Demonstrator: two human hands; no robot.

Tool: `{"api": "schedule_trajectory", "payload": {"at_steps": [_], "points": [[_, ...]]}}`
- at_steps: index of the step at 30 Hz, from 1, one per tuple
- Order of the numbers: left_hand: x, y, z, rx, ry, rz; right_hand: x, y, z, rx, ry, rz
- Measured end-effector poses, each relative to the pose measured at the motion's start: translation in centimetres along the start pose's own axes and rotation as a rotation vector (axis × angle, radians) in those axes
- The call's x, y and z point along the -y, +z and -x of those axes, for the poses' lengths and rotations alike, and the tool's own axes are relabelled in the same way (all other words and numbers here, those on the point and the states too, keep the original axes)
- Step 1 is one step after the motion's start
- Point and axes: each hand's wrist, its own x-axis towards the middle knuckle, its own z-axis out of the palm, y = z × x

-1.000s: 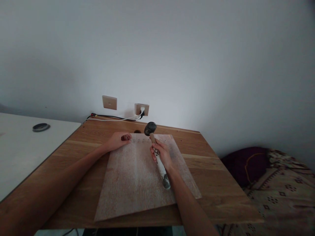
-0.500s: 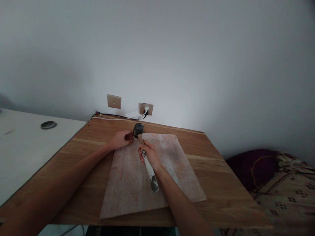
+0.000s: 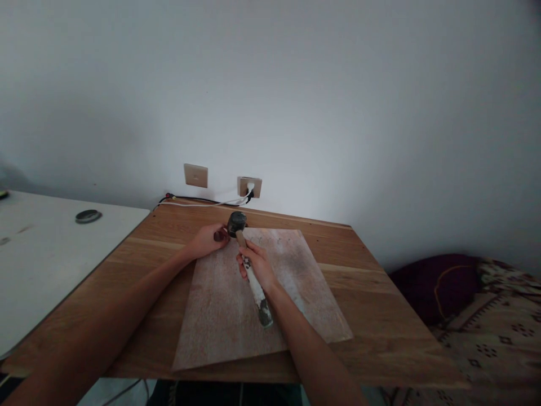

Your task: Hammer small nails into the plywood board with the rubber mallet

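My right hand is wrapped round the handle of a mallet with a dark head and a worn, white-painted grip. The mallet's head is over the far left corner of a pale, reddish-stained board. Beside that head, my left hand is closed at the board's corner, its fingers curled; what they pinch, if anything, is hidden behind the head. The board lies flat on a wooden table. Small marks or nail tips show along its far edge, too small to tell apart.
A wall socket with plugs and a switch plate sit behind the table. Cables run along its back edge. A white table at left bears a dark round lid. Patterned fabric and a purple cushion lie at right.
The view has shifted slightly. Both hands and the mallet keep nearly the same places over the board.
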Motion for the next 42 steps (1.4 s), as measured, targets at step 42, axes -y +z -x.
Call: {"api": "schedule_trajectory", "payload": {"at_steps": [42], "points": [[0.12,-0.28,0.5,-0.027,-0.05,0.158,-0.34,0.38,0.11,0.025,0.057,0.105]]}}
